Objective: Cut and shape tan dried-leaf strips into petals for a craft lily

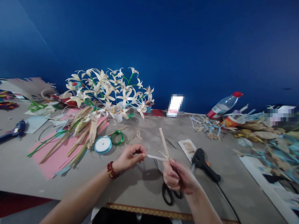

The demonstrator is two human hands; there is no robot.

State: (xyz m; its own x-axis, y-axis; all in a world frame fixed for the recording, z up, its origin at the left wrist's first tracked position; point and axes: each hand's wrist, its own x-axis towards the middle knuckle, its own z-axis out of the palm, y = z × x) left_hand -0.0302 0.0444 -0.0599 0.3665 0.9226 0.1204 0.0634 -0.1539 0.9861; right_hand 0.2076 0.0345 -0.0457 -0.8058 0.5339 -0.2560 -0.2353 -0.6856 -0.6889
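Observation:
My left hand [131, 158], with a red bead bracelet at the wrist, pinches one end of a thin white strip [156, 157]. The strip runs across to my right hand [178, 175], which is closed around a pale, narrow stalk-like piece [164, 143] that points upward. Whether the strip is fixed to the stalk I cannot tell. Beneath my right hand lie scissors with black handles [167, 194], their blades partly hidden. Just to the right rests a black glue gun [205, 165] with its cord trailing toward me.
White handmade flowers [109, 87] stand at the back left. Dried husks [79, 130] lie on pink paper [46, 152], near a blue ribbon spool [103, 145] and green ribbon roll [117, 137]. A bottle [221, 105] leans at the back right, beside piled husks [263, 133]. A blue glue gun [16, 130] lies far left.

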